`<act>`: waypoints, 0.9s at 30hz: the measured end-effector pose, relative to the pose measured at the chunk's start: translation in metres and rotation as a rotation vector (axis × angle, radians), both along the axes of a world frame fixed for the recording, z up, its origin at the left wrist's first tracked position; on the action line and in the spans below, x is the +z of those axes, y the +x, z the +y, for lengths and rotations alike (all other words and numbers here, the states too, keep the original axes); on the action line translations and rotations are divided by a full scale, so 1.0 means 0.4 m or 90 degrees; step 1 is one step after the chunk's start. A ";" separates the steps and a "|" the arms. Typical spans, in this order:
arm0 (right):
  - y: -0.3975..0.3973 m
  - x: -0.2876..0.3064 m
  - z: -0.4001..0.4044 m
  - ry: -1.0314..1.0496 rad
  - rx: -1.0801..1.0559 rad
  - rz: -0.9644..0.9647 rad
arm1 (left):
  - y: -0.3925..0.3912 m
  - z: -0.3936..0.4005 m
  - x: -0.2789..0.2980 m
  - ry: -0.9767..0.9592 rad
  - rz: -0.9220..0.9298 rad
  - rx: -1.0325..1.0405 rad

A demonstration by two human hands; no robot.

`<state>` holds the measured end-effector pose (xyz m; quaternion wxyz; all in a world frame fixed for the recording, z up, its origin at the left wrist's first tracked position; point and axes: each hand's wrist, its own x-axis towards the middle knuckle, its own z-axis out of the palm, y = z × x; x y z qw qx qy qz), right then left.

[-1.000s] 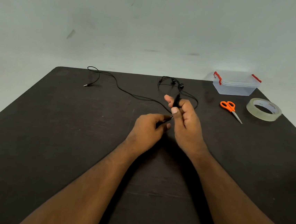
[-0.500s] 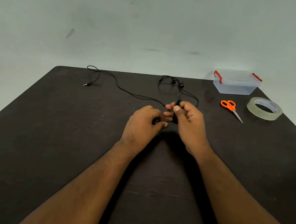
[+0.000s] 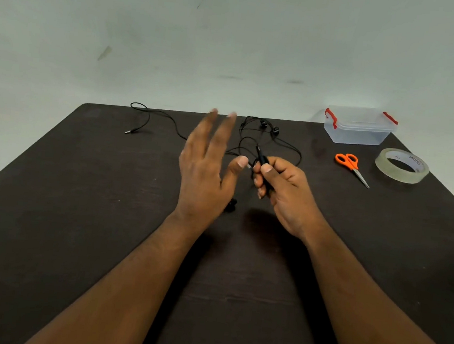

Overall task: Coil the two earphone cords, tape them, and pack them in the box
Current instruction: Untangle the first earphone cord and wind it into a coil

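Observation:
My right hand [image 3: 282,188] grips a small black bundle of earphone cord [image 3: 263,161] between thumb and curled fingers, above the middle of the dark table [image 3: 77,213]. My left hand [image 3: 207,167] is raised beside it with fingers straight and spread, holding nothing. A second black earphone cord [image 3: 159,115] trails from the hands to the far left, its plug [image 3: 128,132] lying on the table. Loops with earbuds [image 3: 269,127] lie behind my hands. One dark earbud [image 3: 231,205] shows under my left hand.
A clear plastic box with red latches [image 3: 359,126] stands at the far right corner, lid on. Orange-handled scissors [image 3: 351,165] lie in front of it, with a roll of clear tape [image 3: 401,165] to their right near the table's right edge.
My left hand has let go of the cord and lifted away, its fingers now straight. My right hand still holds the bundle, with a cord loop standing up above it.

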<state>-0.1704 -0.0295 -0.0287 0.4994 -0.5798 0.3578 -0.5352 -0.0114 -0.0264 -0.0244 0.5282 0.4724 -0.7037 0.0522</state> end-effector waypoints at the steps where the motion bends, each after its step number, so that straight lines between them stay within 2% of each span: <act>1: 0.002 0.000 0.002 -0.002 0.021 0.014 | -0.002 -0.002 -0.003 -0.025 -0.062 -0.007; 3: 0.006 -0.001 0.006 -0.002 0.060 0.030 | 0.000 -0.004 -0.012 -0.034 -0.152 -0.014; 5: 0.003 0.000 0.008 0.004 0.085 0.018 | 0.010 -0.009 -0.019 -0.004 -0.145 -0.060; 10: -0.010 0.010 0.013 0.039 0.096 -0.005 | 0.019 -0.021 -0.019 0.131 -0.025 -0.225; 13: -0.012 0.016 0.017 0.070 0.106 -0.050 | 0.005 -0.007 -0.004 0.245 0.130 -0.345; 15: -0.012 0.018 0.018 0.080 0.106 -0.057 | -0.002 0.000 -0.002 0.293 0.201 -0.373; 19: -0.009 0.016 0.017 0.080 0.100 -0.071 | -0.016 0.008 0.002 0.289 0.290 -0.380; 22: 0.000 0.011 0.014 0.068 0.096 -0.051 | -0.013 0.007 0.003 0.279 0.304 -0.378; 25: -0.008 0.008 0.004 0.029 0.080 0.006 | -0.002 -0.001 0.001 0.267 0.282 -0.372; 27: -0.023 0.012 0.000 -0.020 0.064 0.085 | 0.000 0.003 0.006 0.267 0.267 -0.383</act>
